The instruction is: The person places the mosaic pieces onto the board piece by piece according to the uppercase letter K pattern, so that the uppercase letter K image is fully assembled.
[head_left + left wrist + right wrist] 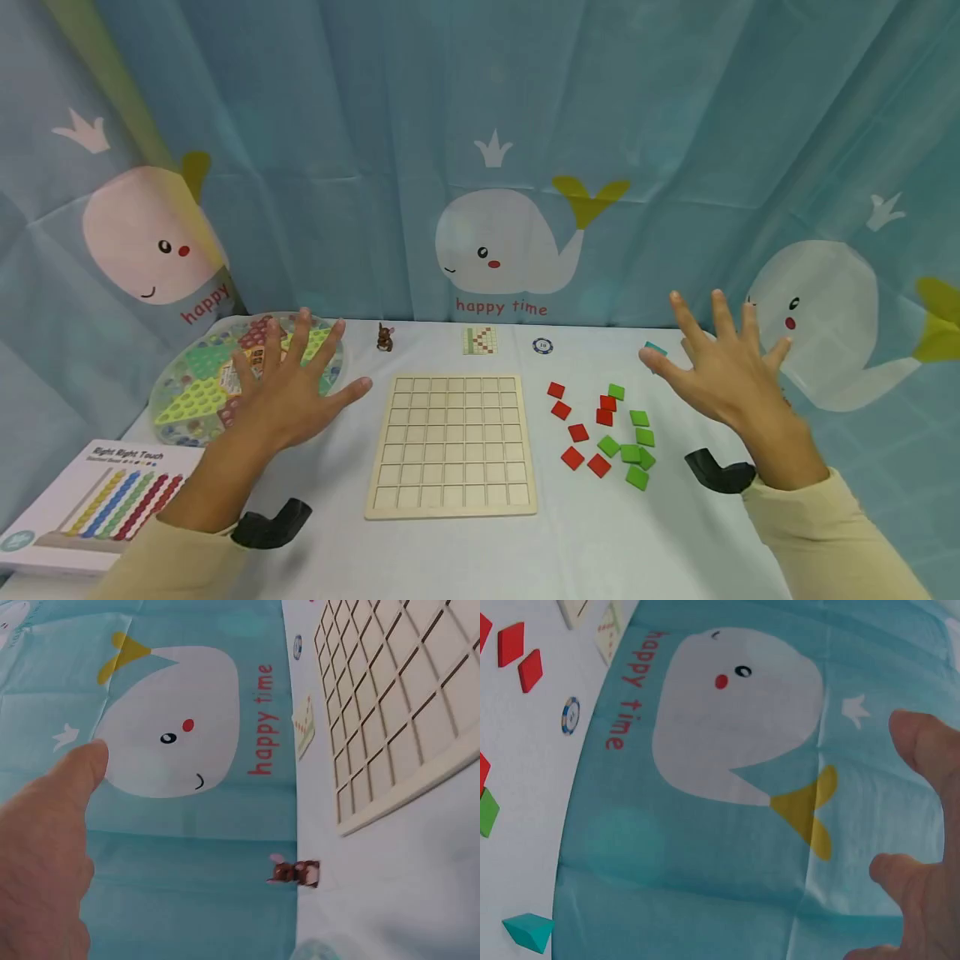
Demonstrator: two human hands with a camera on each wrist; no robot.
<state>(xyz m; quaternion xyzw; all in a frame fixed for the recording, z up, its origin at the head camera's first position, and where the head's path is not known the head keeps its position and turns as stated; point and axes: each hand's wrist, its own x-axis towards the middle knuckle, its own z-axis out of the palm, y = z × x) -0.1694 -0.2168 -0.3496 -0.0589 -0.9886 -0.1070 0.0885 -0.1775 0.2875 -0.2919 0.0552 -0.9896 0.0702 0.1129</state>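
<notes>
Both of my hands are raised over the table with fingers spread, and neither holds anything. In the head view the left hand overlaps a round star-patterned game board. My right hand is to the right of the loose tiles, its thumb near a small teal block. Between the hands lies a square wooden grid board whose cells hold no tiles. Right of it are scattered several red square tiles and several green square tiles, some touching or overlapping.
Along the back edge stand a brown mouse figurine, a small card with a grid pattern and a round blue-and-white chip. A white box with a bead picture lies front left. A blue whale-print curtain hangs behind the table.
</notes>
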